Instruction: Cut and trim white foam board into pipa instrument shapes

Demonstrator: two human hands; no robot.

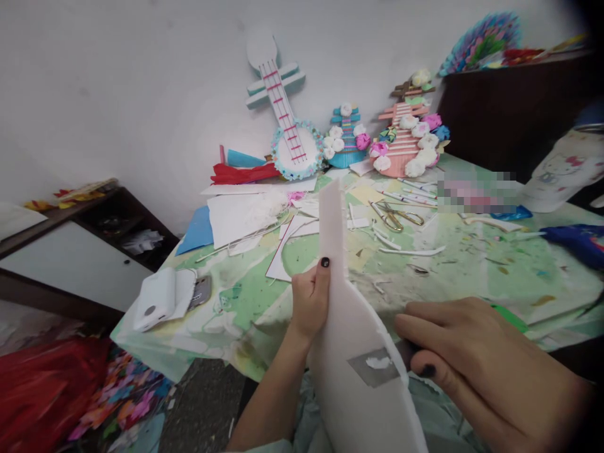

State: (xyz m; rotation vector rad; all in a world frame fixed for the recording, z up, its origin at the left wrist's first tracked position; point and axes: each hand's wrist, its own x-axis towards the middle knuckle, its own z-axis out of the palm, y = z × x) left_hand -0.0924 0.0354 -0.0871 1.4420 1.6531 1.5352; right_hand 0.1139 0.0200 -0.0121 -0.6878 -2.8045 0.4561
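My left hand [311, 299] is wrapped around the narrow neck of a white foam board cutout [363, 327], thumb on its face. The cutout stands tilted in front of me and widens downward toward my lap. At its right edge my right hand [476, 365] is closed around a knife, mostly hidden by the fingers. The knife's wide grey blade [372, 367] lies across the face of the board near that edge, with a white patch on it. A green end [510, 318] shows behind my right hand, perhaps part of the handle.
Scissors [394, 216], pens and white offcuts [410, 250] lie on the green-covered table [240, 296]. Decorated instrument models [297, 148] lean on the wall. A white device [158, 299] sits at left, a cup [561, 170] at right. A red bag [51, 390] lies on the floor.
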